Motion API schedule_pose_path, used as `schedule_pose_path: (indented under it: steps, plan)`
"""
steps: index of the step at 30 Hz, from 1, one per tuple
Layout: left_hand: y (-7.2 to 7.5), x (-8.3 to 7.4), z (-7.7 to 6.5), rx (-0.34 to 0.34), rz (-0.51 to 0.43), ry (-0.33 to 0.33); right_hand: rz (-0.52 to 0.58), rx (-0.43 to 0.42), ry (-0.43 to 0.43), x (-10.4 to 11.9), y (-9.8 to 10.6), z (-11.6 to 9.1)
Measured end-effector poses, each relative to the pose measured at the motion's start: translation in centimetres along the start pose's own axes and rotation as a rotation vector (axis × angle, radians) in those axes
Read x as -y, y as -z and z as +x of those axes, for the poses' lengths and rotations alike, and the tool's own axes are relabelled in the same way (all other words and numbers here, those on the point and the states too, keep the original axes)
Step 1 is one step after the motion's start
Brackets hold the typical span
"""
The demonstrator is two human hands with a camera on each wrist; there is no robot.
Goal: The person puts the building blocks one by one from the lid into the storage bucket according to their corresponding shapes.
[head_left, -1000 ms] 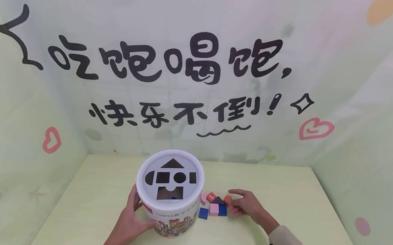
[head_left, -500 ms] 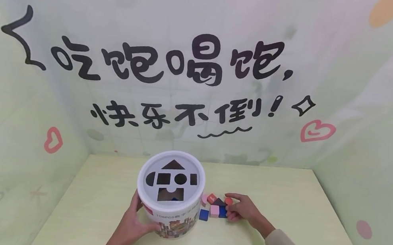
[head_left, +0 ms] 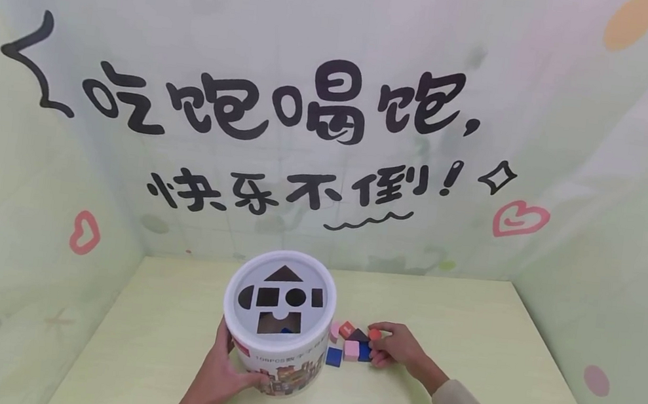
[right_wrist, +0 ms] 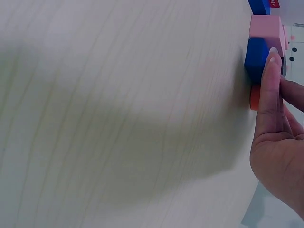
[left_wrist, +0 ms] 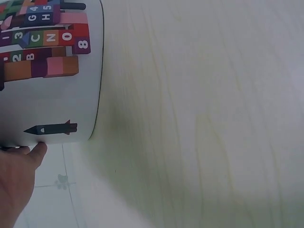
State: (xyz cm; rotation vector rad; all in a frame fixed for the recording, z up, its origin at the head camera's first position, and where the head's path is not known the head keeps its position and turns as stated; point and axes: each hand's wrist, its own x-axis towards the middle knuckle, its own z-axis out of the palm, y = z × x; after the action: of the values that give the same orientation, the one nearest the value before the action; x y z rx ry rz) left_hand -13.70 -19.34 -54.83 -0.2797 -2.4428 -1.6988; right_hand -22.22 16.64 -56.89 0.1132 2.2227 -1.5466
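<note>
head view: a pale worktop [head_left: 506,386] fills the lower part, its far edge against a white wall [head_left: 271,32] with large black lettering [head_left: 333,111]. pale green walls rise on both sides, and pink hearts [head_left: 85,233] mark the left and back ones. the tub [head_left: 290,358] stands about midway along the worktop, set in from the far edge, its lid [head_left: 282,290] cut with shaped holes. the left hand [head_left: 221,375] grasps the tub's side, thumb at the front. towards the right edge, just beside the tub, lie the blocks [head_left: 351,350], with the right hand [head_left: 403,352] at their outer end.

left wrist view: faint yellowish grain runs over the worktop, darkened by a shadow near the tub.

right wrist view: a broad shadow crosses the grain. the right hand's fingers, straight and unclenched, touch a blue block [right_wrist: 256,59], between a pink block [right_wrist: 266,29] and an orange block [right_wrist: 254,98].
</note>
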Motion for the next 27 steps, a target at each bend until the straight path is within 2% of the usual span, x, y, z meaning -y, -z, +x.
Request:
schedule_pose_path:
  steps: [8,18,27]
  plan:
    - [-0.1,0.5,0.2,-0.004,0.02,-0.036,0.003,-0.003,0.032,0.8,0.6,-0.6]
    - [0.1,0.4,0.1,0.006,0.025,-0.061,-0.059,-0.027,0.088,3.4,1.3,-1.0]
    - [0.2,0.1,0.0,0.009,0.034,-0.066,-0.079,0.047,0.147,6.2,1.5,-1.3]
